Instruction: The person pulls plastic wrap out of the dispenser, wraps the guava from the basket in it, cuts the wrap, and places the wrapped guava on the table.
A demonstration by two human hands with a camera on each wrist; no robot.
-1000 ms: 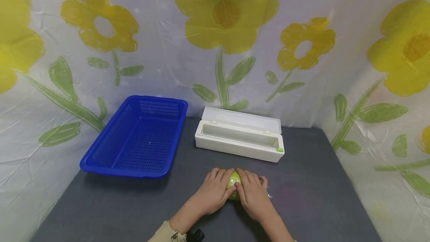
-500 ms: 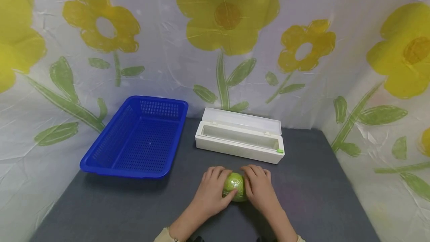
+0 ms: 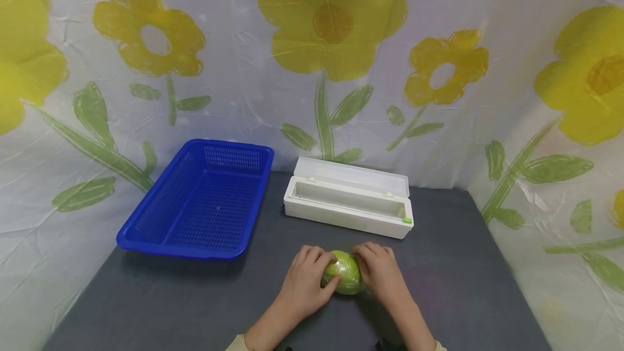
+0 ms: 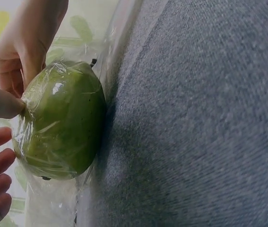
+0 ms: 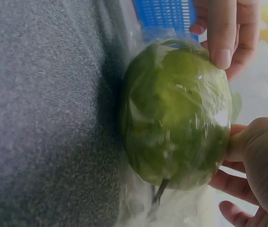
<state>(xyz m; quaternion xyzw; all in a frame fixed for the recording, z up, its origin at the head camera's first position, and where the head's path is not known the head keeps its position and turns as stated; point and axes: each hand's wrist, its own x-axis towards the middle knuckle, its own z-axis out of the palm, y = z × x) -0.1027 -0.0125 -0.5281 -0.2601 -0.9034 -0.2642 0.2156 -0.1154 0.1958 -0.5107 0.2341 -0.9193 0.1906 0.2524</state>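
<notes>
A green fruit point(image 3: 343, 272) with a dark stem is wrapped in clear cling film point(image 5: 190, 109) and rests on the grey table. Wrinkles and loose film show at its end in both wrist views. My left hand point(image 3: 306, 281) holds it from the left, thumb on the near side and fingers bent over the far side. On the right, my right hand point(image 3: 382, 274) has its curled fingertips and thumb against the wrapped side. The left wrist view shows the left thumb point(image 4: 6, 105) pressing on the film.
Behind the hands stands a long white film dispenser box point(image 3: 341, 220), lid up, with a green slider point(image 3: 407, 220) at its right end. A blue perforated basket point(image 3: 177, 251) sits at the back left. A flower-printed curtain point(image 3: 234, 69) surrounds the grey table point(image 3: 170, 307).
The right hand has drawn back from over the fruit to its right side, leaving more of the fruit showing. The left hand keeps its hold, and the basket and box stay put.
</notes>
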